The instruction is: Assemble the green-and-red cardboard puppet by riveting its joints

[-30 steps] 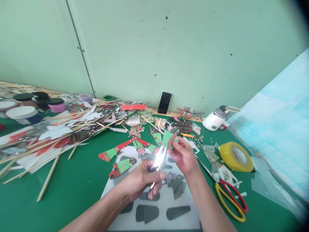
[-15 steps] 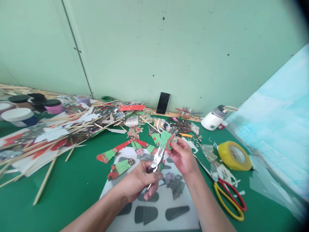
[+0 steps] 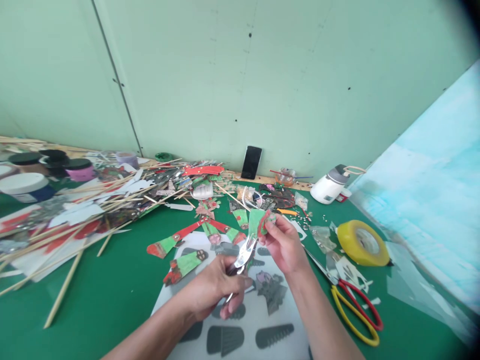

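Observation:
My left hand (image 3: 212,290) is closed around the handles of a shiny metal plier-like tool (image 3: 243,254), whose jaws point up toward a small green and red painted cut-out piece (image 3: 260,221). My right hand (image 3: 285,245) pinches that piece between thumb and fingers, just above the tool's tip. Both hands hover over a white sheet printed with dark shapes (image 3: 240,327) on the green table (image 3: 112,290). More green and red painted cut-outs (image 3: 176,240) lie spread out just left of my hands.
Scissors with red and yellow handles (image 3: 354,310) and a yellow tape roll (image 3: 362,242) lie to the right. Bamboo sticks (image 3: 67,235) and paint jars (image 3: 26,185) crowd the left. A phone (image 3: 251,162) leans on the wall beside a white bottle (image 3: 330,187).
The tool in my left hand has tilted and shifted slightly, losing its bright glare. My right hand keeps the painted piece in nearly the same place. The view has drifted a little.

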Tool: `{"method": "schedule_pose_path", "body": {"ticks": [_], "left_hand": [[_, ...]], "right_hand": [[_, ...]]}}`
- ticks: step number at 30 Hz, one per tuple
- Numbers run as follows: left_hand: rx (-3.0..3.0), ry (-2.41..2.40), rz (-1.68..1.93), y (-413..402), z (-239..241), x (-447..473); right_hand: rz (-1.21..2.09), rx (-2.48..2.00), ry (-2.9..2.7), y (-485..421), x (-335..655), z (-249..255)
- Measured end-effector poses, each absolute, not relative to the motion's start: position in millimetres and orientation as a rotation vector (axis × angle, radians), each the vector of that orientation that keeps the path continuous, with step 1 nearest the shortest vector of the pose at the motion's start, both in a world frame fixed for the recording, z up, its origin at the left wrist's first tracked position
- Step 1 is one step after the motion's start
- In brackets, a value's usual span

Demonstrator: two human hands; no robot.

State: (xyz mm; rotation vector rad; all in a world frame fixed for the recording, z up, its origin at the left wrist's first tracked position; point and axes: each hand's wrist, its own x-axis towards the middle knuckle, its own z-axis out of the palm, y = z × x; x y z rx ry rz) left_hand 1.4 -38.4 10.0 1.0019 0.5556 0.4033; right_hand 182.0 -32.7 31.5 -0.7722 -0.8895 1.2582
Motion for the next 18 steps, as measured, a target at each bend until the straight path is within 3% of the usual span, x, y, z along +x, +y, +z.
{"method": "schedule_pose_path", "body": {"ticks": [18], "left_hand": [[1.004,0.625,0.396,-39.4,15.4,4.0]], "right_hand": [[1.25,-0.76,-0.908,-33.5,183.2,32.0]]}}
